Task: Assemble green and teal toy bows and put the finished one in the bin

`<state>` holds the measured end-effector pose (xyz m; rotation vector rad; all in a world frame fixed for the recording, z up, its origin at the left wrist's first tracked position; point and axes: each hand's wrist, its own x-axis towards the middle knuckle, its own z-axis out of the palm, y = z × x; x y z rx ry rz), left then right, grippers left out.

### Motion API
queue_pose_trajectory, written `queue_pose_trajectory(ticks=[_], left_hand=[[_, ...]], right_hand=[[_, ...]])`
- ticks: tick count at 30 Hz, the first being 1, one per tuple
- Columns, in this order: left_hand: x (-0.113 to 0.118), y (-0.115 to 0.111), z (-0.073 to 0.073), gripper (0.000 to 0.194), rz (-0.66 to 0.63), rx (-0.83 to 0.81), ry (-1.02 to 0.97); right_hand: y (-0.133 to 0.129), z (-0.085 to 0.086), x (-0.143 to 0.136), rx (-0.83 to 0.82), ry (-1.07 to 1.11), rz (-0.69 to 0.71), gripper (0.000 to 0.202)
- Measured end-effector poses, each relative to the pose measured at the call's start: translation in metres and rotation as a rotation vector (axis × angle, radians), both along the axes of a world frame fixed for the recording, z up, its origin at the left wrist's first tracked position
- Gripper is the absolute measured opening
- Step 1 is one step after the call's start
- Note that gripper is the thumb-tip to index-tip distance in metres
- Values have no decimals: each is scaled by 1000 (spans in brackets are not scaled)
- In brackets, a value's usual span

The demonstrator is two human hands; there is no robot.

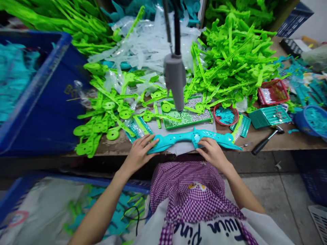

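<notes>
A long turquoise bow-shaped plastic part point(176, 137) lies lengthwise along the table's near edge, over a white sheet point(182, 147). My left hand point(141, 148) grips its left end, with the fingers on top and the thumb at the near side. At the raised round section right of its middle, the fingers and thumb of my right hand point(211, 152) close on the part. Whether a small piece is also between those fingers cannot be made out. Just above hangs a grey electric screwdriver point(175, 76), its tip over a green tray point(189, 124) of small silvery screws.
Lime-green plastic parts point(237, 58) and clear bags point(145, 42) are heaped behind. A blue bin point(43, 92) stands left. Rightward are a red basket point(215, 119) of turquoise pieces, a teal tray stack point(268, 117), a hammer point(267, 140) and a blue bowl point(300, 119).
</notes>
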<state>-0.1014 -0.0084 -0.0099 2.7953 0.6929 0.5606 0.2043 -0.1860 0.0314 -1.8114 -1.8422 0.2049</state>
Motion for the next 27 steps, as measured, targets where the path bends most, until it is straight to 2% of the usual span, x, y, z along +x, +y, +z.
queue_pose_trajectory(ticks=[3,6,10,12,14,17,21,24,27], left_hand=[[2,-1,10,38,-15,3,-93],[5,1,37,32,34,-14,-162],[9,14,77,26,75,-38,-235],[11,24,92,27,79,-57,-242],[16,30,102,29,83,-73,-227],[27,29,110,29,116,-11,-162],[45,15,105,25,112,131,-84],[52,14,100,26,51,241,-106],[54,22,102,33,-38,422,-193]], right_hand=[[3,-1,-4,23,-167,72,37],[12,18,-8,64,-296,117,44],[22,47,-4,98,-337,-45,44],[33,54,-1,94,-323,-51,43],[48,55,1,94,-318,7,37],[70,48,2,105,-318,55,30],[84,41,-1,121,-323,61,28],[79,46,4,117,-301,43,29],[52,62,29,157,-281,-68,34]])
